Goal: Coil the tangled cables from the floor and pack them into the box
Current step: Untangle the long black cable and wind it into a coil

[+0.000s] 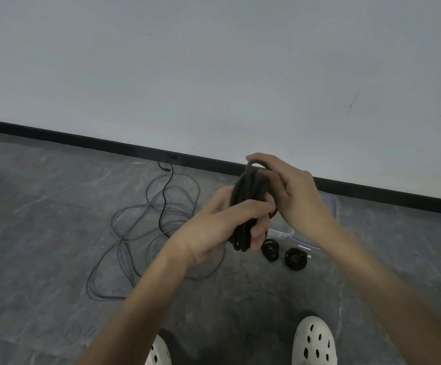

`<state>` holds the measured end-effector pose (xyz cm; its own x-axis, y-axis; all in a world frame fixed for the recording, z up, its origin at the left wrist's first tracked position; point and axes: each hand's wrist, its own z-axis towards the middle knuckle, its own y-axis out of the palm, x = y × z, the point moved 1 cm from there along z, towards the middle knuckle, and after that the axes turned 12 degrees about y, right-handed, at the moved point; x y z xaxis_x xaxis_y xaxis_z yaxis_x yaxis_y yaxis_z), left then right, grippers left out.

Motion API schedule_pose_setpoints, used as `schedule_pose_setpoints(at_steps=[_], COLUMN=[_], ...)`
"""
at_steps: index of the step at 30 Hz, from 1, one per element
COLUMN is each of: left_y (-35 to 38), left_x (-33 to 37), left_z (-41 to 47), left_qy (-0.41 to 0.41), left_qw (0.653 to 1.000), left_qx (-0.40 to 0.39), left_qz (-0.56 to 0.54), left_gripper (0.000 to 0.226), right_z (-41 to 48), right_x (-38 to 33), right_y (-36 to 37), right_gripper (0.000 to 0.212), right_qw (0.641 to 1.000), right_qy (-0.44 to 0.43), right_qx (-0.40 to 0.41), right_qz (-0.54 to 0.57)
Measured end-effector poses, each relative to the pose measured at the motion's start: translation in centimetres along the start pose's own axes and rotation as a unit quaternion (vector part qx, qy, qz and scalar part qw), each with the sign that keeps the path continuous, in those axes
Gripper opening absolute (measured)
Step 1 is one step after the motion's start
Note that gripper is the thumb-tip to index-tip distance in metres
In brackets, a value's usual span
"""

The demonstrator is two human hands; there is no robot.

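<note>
A person's two bare hands hold a coil of black cable (pixel 243 191) upright above a grey stone floor (pixel 43 233), with much of the bundle hidden behind them. The left hand (pixel 222 227) grips the lower half, its fingers (pixel 256 230) curled round the strands, while the right hand (pixel 295 196) closes over the top loop, its fingers (pixel 259 158) hooked across the bend. The number of turns in the coil cannot be counted through the grip. Behind the right wrist, the clear plastic box (pixel 331 206) sits on the floor near the black skirting board (pixel 82 140). Only its far corner and a strip of its near edge show, and its contents cannot be made out. Two small finished coils lie side by side on the floor just in front of the box, one (pixel 271 255) nearer the hands and the other (pixel 295 260) to its right with a plug end sticking out. To the left, a loose tangle of cable (pixel 161 219) sprawls in overlapping loops, one end reaching the skirting board. Whether it is one cable or several is hard to tell. Two white perforated shoes appear at the bottom, the right one (pixel 314 341) mostly shown, the left one (pixel 159 351) cut off by the frame and the forearm.
</note>
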<state>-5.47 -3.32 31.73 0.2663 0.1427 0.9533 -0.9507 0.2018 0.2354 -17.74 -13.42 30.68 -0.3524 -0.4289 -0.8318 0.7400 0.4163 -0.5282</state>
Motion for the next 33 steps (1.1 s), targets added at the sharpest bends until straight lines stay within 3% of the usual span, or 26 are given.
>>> schedule_pose_setpoints(at_steps=[5, 9, 19, 25, 30, 33], left_y=[0.3, 0.1, -0.7, -1.1, -1.2, -1.7], left_x=[0.1, 0.3, -0.4, 0.2, 0.7, 1.0], left_z=[0.1, 0.3, 0.1, 0.3, 0.4, 0.4], left_qy=[0.016, 0.027, 0.042, 0.063, 0.087, 0.124], left_qw=[0.999, 0.997, 0.992, 0.979, 0.932, 0.908], left_qx=[0.030, 0.071, 0.094, 0.144, 0.148, 0.174], left_qz=[0.018, -0.007, -0.076, -0.130, -0.319, -0.360], left_gripper=[0.045, 0.043, 0.045, 0.045, 0.028, 0.024], right_z=[0.0, -0.1, 0.0, -0.3, -0.4, -0.9], right_x=[0.4, 0.4, 0.7, 2.1, 1.8, 0.9], right_y=[-0.1, -0.1, 1.3, 2.5, 2.7, 3.1], right_gripper=[0.029, 0.025, 0.033, 0.043, 0.037, 0.035], right_qw=[0.998, 0.994, 1.000, 0.990, 0.992, 0.977], right_qy=[-0.024, -0.018, 0.014, 0.089, 0.101, 0.158], right_qx=[0.062, 0.109, -0.024, -0.106, -0.079, -0.082], right_qz=[-0.020, 0.000, -0.012, -0.006, -0.002, 0.117])
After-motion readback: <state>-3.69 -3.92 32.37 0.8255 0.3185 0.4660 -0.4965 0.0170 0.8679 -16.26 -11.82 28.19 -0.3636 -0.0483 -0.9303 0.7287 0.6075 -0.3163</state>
